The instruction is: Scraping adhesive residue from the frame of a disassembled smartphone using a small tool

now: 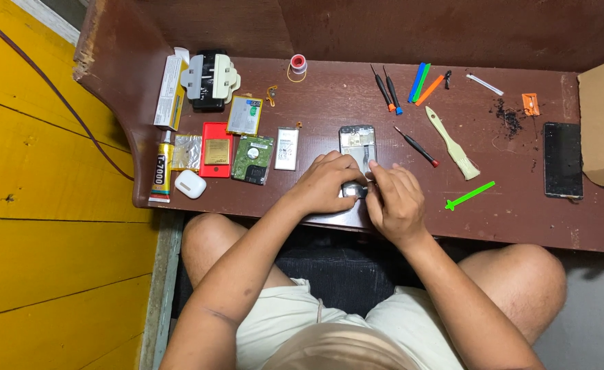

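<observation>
While my left hand (326,183) pins the opened phone (357,154) flat mid-desk, my right hand (392,199) pinches something at its lower end; what, I cannot tell. With its back off and insides bare, I judge disassembly partway; a red-tipped screwdriver (417,146) lies unused.

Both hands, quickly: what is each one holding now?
Left hand: closed on the opened phone, holding it down.
Right hand: fingertips pinched at the phone; any tool cannot be told.

Matt dark wooden desk (329,96); glossy black glass panel (563,159).
</observation>
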